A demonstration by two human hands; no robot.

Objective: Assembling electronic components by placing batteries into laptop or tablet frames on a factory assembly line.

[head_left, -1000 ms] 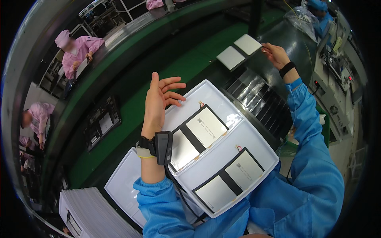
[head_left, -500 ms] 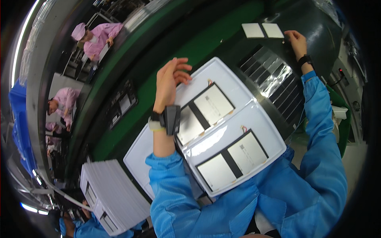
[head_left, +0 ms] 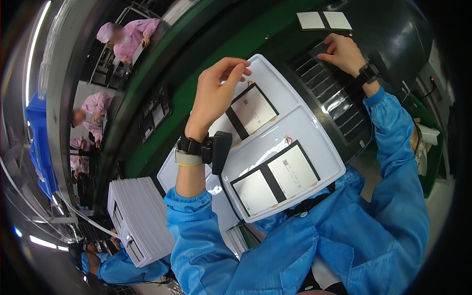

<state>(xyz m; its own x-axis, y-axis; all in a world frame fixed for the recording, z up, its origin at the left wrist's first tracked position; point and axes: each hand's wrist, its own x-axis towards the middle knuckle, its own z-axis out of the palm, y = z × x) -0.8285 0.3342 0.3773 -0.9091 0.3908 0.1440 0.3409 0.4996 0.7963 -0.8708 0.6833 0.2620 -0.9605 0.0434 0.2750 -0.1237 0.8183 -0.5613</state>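
My left hand (head_left: 216, 91) hovers over the far compartment of a white plastic tray (head_left: 322, 130), its fingers loosely bent, apart and empty. A flat silver battery pack (head_left: 294, 172) with a black border and a small wire lead lies in the near compartment. Another battery pack (head_left: 255, 109) lies in the far compartment, partly behind my left hand and wrist. My right hand (head_left: 345, 55) is over the far end of a dark sheet of black strips (head_left: 339, 118), thumb and fingers apart, with nothing seen in it. Beyond it lies a third silver battery pack (head_left: 310, 20).
Left of me stands a tall stack of white trays (head_left: 140, 216). A black device casing (head_left: 155, 114) rests on the green belt (head_left: 189, 81). People in pink work across the line; another person in blue (head_left: 130, 265) is at lower left. A green bin (head_left: 427, 172) stands at right.
My right hand has moved from beside the far battery pack, nearer and leftward, over the black strips. My left hand has shifted slightly right, its fingers more bent. The head view has shifted.
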